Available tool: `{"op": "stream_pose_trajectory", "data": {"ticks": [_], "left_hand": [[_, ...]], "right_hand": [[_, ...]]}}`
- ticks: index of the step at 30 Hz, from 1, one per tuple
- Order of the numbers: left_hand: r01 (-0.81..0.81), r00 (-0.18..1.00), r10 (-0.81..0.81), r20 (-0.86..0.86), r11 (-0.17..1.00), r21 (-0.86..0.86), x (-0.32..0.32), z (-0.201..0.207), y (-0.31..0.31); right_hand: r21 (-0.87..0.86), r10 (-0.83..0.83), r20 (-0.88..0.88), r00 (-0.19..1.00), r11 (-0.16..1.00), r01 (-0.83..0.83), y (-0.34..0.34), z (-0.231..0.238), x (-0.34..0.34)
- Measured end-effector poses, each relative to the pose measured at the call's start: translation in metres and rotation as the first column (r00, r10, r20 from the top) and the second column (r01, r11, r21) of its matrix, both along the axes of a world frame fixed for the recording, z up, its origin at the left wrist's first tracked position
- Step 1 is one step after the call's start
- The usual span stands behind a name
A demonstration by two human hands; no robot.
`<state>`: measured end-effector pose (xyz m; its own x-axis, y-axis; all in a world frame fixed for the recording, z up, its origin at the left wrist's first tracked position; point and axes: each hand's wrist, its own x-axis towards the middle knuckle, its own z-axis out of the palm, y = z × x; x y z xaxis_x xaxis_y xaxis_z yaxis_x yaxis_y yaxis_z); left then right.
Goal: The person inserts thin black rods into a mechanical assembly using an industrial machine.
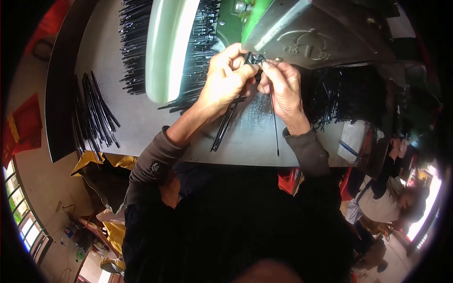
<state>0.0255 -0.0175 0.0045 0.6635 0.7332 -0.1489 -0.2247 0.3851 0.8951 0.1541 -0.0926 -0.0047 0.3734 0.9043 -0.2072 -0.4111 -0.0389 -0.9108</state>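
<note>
My left hand point(227, 78) is closed around a few thin black strips point(225, 126), whose lower ends slant down toward the near edge of the metal table. My right hand point(286, 89) pinches close beside it, fingertips nearly touching the left ones. From under the right fingers a single thin black rod point(275, 125) hangs down toward the table edge. A small dark piece point(254, 58) shows between the two hands, right by the machine's metal plate point(311, 35); its exact shape and what the fingertips cover cannot be made out.
A bright lamp point(172, 52) hangs over a big pile of black strips point(133, 52). A smaller bundle of strips point(94, 113) lies at the table's left. Green machine parts point(255, 19) stand ahead. To the right are a dark tangled heap point(344, 96), a white box point(351, 139) and another person point(380, 203).
</note>
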Motion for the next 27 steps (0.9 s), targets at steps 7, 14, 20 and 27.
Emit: {"op": "stream_pose_trajectory", "data": {"ticks": [7,14,20,27], "left_hand": [[-0.009,1.0,0.009,0.012,1.0,-0.015,0.001,-0.004,-0.001],[0.006,1.0,-0.006,0.027,1.0,-0.005,0.002,-0.006,0.0],[0.005,1.0,-0.005,0.004,1.0,0.02,0.001,-0.004,0.0],[0.016,1.0,-0.016,0.011,1.0,-0.007,-0.001,-0.007,0.002]], "right_hand": [[-0.021,-0.006,0.094,0.996,1.0,0.008,0.0,-0.001,-0.003],[-0.012,0.011,0.054,0.998,1.0,-0.01,0.001,-0.002,0.0],[-0.045,0.049,0.088,0.995,0.998,-0.045,0.001,0.003,0.0],[-0.099,0.132,-0.007,0.991,0.986,-0.132,0.003,0.005,0.013]]}}
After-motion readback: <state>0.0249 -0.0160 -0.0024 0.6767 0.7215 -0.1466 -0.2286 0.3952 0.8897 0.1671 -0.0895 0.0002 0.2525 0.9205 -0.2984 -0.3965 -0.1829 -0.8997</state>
